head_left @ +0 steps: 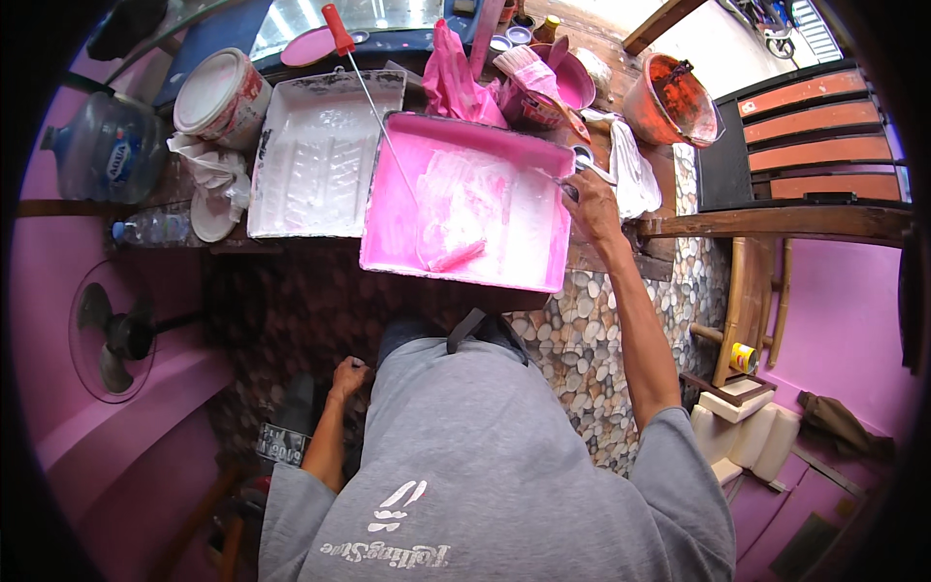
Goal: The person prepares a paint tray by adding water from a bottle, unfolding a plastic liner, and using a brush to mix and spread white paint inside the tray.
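My right hand (593, 206) reaches to the right rim of a pink paint tray (388, 209). Its fingers are closed round a small dark-handled tool (570, 189) whose thin metal end points over the tray; its exact kind is not clear. Pink and white paint coats the tray. A paint roller (456, 256) with a long wire and red handle (337, 27) rests in it, the handle leaning back over a white paint tray (315, 145). My left hand (351, 373) hangs low beside my hip, fingers curled; whatever it may hold is too small to make out.
A white paint bucket (221, 97), a crumpled rag (213, 175) and a water jug (112, 150) stand left. Behind the pink tray are a pink plastic bag (458, 82) and a wide brush (524, 68). An orange-stained bucket (669, 102) and white cloth (632, 170) lie right.
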Demonstrator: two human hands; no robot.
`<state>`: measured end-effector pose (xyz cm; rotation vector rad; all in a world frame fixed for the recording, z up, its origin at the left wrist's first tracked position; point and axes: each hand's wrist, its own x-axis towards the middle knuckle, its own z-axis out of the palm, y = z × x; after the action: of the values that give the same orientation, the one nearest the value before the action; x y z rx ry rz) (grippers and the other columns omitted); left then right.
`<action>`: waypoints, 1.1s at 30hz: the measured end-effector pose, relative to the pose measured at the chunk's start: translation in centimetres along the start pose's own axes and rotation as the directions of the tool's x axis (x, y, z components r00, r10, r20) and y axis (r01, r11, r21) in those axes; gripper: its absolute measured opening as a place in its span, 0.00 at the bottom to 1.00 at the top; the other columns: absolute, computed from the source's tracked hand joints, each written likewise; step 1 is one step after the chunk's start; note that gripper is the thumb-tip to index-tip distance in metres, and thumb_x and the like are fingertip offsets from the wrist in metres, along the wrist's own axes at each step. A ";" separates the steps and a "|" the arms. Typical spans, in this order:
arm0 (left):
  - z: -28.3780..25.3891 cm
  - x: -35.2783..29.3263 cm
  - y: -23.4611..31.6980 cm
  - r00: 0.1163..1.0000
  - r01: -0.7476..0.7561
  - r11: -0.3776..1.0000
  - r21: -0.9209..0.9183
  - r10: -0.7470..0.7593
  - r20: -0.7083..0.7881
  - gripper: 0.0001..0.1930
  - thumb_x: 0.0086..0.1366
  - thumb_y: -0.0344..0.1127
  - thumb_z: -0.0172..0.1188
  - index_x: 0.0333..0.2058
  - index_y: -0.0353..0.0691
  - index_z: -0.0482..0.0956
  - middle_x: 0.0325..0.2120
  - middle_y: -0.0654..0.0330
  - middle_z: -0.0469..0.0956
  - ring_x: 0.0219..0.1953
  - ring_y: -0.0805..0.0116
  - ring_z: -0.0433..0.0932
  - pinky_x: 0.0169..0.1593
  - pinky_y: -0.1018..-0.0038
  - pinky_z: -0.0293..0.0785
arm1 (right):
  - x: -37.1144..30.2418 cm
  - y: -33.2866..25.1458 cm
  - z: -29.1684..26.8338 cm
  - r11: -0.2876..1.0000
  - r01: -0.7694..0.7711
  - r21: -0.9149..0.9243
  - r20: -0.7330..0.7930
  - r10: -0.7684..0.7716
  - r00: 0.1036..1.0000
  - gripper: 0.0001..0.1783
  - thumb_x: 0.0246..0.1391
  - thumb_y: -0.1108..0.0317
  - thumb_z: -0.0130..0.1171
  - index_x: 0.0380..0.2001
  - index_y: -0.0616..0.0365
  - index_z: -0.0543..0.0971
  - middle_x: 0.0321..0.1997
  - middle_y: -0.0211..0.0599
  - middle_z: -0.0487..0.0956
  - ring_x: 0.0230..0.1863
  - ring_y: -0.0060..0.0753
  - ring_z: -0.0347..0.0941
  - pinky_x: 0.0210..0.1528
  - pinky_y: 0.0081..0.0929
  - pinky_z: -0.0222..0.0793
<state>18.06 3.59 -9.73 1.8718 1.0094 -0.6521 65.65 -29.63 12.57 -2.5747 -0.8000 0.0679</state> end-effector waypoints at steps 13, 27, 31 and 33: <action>0.9 -0.5 -1.5 1.000 -0.028 1.000 0.014 0.028 -0.013 0.11 0.53 0.33 0.61 0.33 0.32 0.77 0.28 0.56 0.79 0.27 0.69 0.77 0.33 0.73 0.76 | -0.4 -0.3 0.5 0.997 0.065 -0.035 -0.029 -0.066 0.997 0.14 0.41 0.73 0.65 0.36 0.61 0.80 0.31 0.44 0.73 0.36 0.45 0.72 0.41 0.37 0.69; 0.4 0.1 -1.8 1.000 -0.020 0.999 0.044 0.019 0.022 0.14 0.55 0.38 0.60 0.37 0.35 0.76 0.32 0.52 0.80 0.34 0.62 0.80 0.38 0.70 0.75 | -1.6 0.0 0.0 0.997 0.015 0.080 0.019 -0.017 1.000 0.13 0.45 0.69 0.62 0.37 0.59 0.80 0.30 0.45 0.74 0.34 0.48 0.74 0.39 0.41 0.69; -2.5 0.9 3.5 0.983 -0.048 0.892 -0.450 -0.038 -0.180 0.12 0.65 0.37 0.53 0.42 0.35 0.73 0.34 0.56 0.78 0.33 0.67 0.79 0.32 0.73 0.75 | -2.3 1.1 0.6 0.999 -0.020 0.026 -0.040 0.021 0.999 0.13 0.45 0.69 0.62 0.37 0.59 0.80 0.31 0.46 0.75 0.34 0.48 0.74 0.39 0.40 0.69; -5.7 1.9 7.2 0.914 -0.214 0.843 -0.494 -0.005 -0.405 0.15 0.69 0.41 0.48 0.46 0.35 0.71 0.37 0.56 0.77 0.36 0.67 0.79 0.34 0.75 0.74 | -3.1 -0.9 0.1 0.999 -0.025 0.034 -0.001 0.025 1.000 0.13 0.45 0.69 0.62 0.37 0.59 0.80 0.31 0.46 0.75 0.34 0.48 0.74 0.39 0.40 0.69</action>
<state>25.36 7.32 -5.24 1.5628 1.1818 0.0949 62.60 -30.67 12.61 -2.5528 -0.7595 0.0868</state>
